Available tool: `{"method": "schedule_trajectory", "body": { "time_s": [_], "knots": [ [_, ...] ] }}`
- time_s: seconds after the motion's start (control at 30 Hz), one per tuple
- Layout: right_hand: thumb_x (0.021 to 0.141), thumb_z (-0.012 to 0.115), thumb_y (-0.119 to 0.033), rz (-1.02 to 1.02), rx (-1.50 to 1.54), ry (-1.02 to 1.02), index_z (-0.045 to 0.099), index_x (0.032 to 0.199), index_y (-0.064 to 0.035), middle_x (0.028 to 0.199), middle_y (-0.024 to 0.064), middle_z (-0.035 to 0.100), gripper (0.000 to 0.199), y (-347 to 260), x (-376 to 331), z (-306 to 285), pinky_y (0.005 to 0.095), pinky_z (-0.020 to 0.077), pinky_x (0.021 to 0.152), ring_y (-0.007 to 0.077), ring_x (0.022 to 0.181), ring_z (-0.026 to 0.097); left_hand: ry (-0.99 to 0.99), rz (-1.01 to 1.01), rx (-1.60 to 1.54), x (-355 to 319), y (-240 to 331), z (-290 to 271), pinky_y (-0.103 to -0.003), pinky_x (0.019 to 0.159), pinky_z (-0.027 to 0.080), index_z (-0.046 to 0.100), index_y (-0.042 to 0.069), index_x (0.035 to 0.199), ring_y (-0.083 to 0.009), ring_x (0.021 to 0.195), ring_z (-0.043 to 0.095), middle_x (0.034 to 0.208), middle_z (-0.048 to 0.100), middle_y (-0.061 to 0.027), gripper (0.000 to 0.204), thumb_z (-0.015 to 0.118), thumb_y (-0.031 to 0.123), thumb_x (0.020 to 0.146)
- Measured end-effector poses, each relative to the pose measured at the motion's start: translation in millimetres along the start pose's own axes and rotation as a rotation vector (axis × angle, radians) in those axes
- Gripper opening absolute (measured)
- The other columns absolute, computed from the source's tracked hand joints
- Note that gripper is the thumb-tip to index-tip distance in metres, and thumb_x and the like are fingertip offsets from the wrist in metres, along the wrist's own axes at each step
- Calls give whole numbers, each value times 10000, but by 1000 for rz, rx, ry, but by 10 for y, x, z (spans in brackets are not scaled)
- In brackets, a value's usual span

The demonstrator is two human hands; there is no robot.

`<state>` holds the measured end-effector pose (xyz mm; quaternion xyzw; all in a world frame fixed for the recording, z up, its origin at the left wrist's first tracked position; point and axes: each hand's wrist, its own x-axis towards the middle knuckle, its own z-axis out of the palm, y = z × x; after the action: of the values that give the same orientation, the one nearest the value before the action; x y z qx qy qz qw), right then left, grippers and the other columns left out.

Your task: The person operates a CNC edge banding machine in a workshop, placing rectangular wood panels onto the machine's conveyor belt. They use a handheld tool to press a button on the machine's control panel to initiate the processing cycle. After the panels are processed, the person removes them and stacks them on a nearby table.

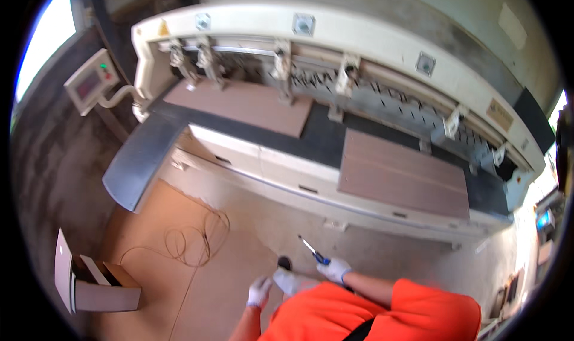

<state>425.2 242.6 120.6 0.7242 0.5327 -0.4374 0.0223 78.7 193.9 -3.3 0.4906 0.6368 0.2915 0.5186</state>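
Screwdriver (314,252) sits in the right hand (335,270), gloved fingers closed round its blue handle, long axis slanting forward-left toward the white panel machine (359,36); left hand (259,292) apart, finger spread unclear.

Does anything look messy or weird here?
Yes. The thin cable lies in loose, untidy loops on the floor, where a foot might catch. Also, the right board sticks out past the front edge of the dark bed, while the left board doesn't.
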Motion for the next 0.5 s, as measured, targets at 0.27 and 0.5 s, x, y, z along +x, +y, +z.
{"method": "schedule_trajectory", "body": {
  "time_s": [0.27,0.5],
  "knots": [
    [926,618,-528,-230,5,150,716,1086,-65,997,270,723,500,-219,-513,-314,525,530,845,473,988,687,-15,-675,385,-1818,-1124,-259,-424,875,550,737,16,1140,-295,977,709,1043,752,-172,413,702,357,910],
    [940,693,-470,-88,336,400,715,944,-57,748,105,683,414,192,-423,-871,423,506,660,281,710,673,-38,-706,479,-2372,-1141,112,-477,858,555,728,53,1171,-364,996,714,1055,746,-210,434,726,363,869]
  ]
}}
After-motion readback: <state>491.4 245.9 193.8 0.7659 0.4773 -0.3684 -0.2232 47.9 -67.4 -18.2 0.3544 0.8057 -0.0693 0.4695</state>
